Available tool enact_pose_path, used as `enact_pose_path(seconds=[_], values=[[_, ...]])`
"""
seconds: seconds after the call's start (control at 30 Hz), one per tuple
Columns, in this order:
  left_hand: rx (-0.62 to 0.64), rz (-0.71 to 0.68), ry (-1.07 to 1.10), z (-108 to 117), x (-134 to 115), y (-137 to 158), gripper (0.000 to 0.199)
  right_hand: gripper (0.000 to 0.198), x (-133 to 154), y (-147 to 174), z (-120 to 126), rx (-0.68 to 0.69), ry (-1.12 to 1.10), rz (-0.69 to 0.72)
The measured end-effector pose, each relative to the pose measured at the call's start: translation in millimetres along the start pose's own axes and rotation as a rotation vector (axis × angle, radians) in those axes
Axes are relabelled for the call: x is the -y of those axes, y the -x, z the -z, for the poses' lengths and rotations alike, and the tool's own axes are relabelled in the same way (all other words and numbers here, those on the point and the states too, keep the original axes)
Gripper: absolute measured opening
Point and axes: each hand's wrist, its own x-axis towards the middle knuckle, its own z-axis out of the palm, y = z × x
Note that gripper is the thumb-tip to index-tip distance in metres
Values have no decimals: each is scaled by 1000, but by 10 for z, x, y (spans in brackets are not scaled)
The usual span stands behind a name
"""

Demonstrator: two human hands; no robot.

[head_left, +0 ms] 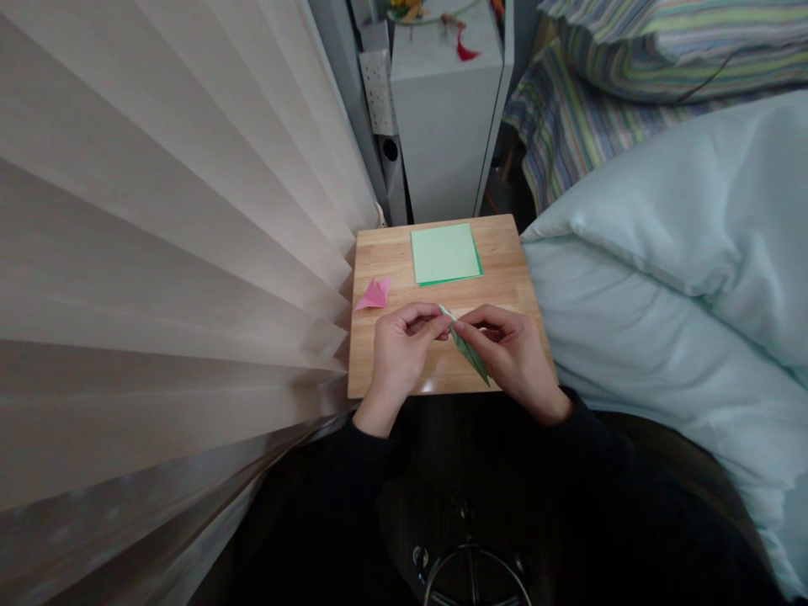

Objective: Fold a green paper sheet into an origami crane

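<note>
A narrow folded piece of green paper (472, 357) slants between my two hands, its pointed lower end toward me and its pale upper end at my fingertips. My left hand (404, 345) pinches it near the top with thumb and fingers. On the other side, the thumb and fingers of my right hand (505, 349) close on the same paper just below. Part of the paper is covered by my fingers. Beyond my hands lies a stack of square green paper (445, 252), light green on top with a darker green edge. A pink folded paper figure (374, 293) sits to the left.
The small wooden table (505, 252) is beneath my hands. A pleated curtain (189, 252) hangs close on the left. At the right is a bed with a pale blue quilt (662, 278); a white cabinet (442, 135) stands behind the table.
</note>
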Motion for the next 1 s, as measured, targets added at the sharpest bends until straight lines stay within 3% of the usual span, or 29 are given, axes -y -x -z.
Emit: enact_pose_path(seconds=[0.17, 0.33, 0.43, 0.67, 0.83, 1.0], values=[[40, -18, -16, -4, -59, 16, 21, 21, -10, -21, 5, 20, -43, -40], [34, -57, -16, 15, -58, 2, 19, 23, -80, -37, 23, 177, -65, -88], [18, -68, 12, 16, -16, -12, 19, 24, -94, -31, 29, 160, -50, -70], [105, 60, 49, -19, 26, 32, 17, 25, -55, -38, 31, 150, -157, -67], [17, 99, 174, -50, -7, 47, 16, 21, -61, -29, 9, 158, -187, -96], [-150, 87, 312, 152, -121, -107, 19, 27, -51, 13, -30, 195, -114, -150]])
